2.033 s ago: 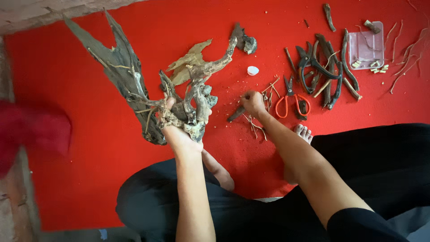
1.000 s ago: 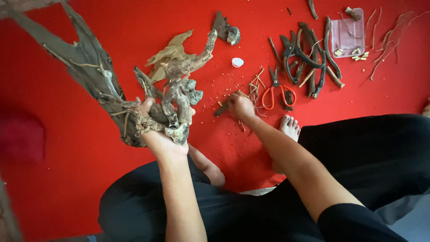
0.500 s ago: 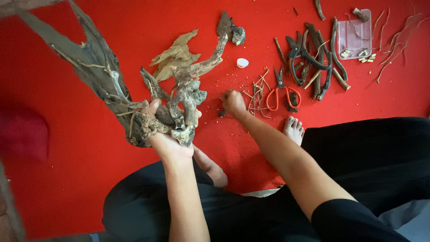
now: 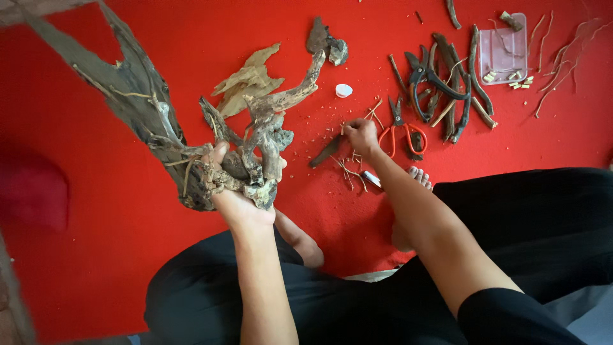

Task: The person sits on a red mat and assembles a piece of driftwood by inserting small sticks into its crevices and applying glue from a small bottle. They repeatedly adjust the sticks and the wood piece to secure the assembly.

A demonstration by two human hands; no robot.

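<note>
Floor: red mat (image 4: pixel 128 255), littered with wood chips.
Left hand (image 4: pixel 239 195): clenched around gnarled driftwood piece (image 4: pixel 252 147) (top-heavy; could tip).
Right hand (image 4: pixel 361 135): pinching small twig (image 4: pixel 325 152); might snap.

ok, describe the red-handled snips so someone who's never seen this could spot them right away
Start at the red mat and find the right hand reaching out over it. Just right of that hand lie the snips, blades pointing away from the person, short of the pile of dark sticks. Their looped red-orange handles set them apart from the bigger black-handled pruners lying in that pile.
</note>
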